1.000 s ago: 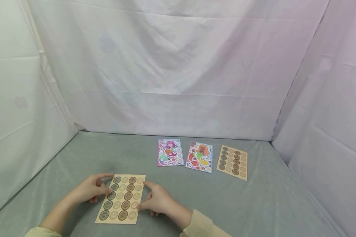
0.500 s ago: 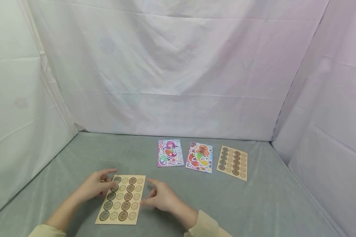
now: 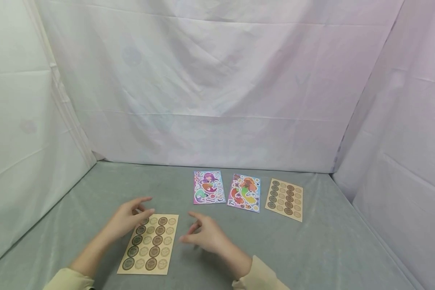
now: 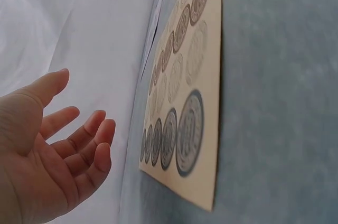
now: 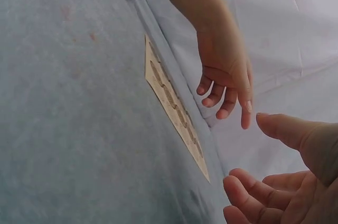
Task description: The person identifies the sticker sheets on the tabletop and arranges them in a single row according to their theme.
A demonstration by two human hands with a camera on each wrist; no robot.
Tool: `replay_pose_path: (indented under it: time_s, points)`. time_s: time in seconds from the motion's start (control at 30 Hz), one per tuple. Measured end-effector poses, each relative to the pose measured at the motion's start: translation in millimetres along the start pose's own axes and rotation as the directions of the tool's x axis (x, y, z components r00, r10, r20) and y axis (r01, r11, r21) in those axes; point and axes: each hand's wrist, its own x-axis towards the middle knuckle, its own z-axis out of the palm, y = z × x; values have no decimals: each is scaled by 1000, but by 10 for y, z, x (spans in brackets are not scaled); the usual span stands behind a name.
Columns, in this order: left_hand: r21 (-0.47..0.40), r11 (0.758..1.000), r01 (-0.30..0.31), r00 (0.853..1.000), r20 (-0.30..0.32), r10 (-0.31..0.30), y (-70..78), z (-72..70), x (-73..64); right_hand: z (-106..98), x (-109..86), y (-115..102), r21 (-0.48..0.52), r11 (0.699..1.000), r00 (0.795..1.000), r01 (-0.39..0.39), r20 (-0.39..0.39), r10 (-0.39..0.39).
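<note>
A cream sticker sheet (image 3: 150,245) printed with rows of round dark and pale seals lies flat at the front left of the table. Over its upper left corner hovers my left hand (image 3: 128,217), fingers loosely bent and holding nothing. My right hand (image 3: 208,235) is off the sheet's right edge, also holding nothing, thumb and fingers apart. In the left wrist view the sheet (image 4: 182,81) lies past the bare left hand (image 4: 58,150). The right wrist view has the right hand (image 5: 285,182) in front and the left hand beyond it.
Farther back lie a purple mermaid sticker sheet (image 3: 209,187), a second mermaid sheet (image 3: 244,192) with a green and yellow tail, and another cream seal sheet (image 3: 284,199). White cloth curtains (image 3: 217,88) wall the grey table (image 3: 330,249) at the back and both sides.
Both hands have come away from the front sheet's edges. The left moved up and right over its corner, the right moved right and slightly up. The sheet stays in place.
</note>
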Motion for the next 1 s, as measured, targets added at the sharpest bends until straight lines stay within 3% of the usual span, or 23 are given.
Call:
replay_pose_path:
  time_s: [0.37,0.57,1.0]
  points:
    - [6,998,-55,997,-57,55,170,114,70,-184,-37,-33,56,998,999,24,-37,-22]
    - [-20,997,-78,996,-55,77,258,173,113,-303,-48,-46,17,999,997,28,-75,-26]
    - [-30,992,-125,991,-44,124,465,293,255,-622,-80,-84,51,999,991,16,-136,-9]
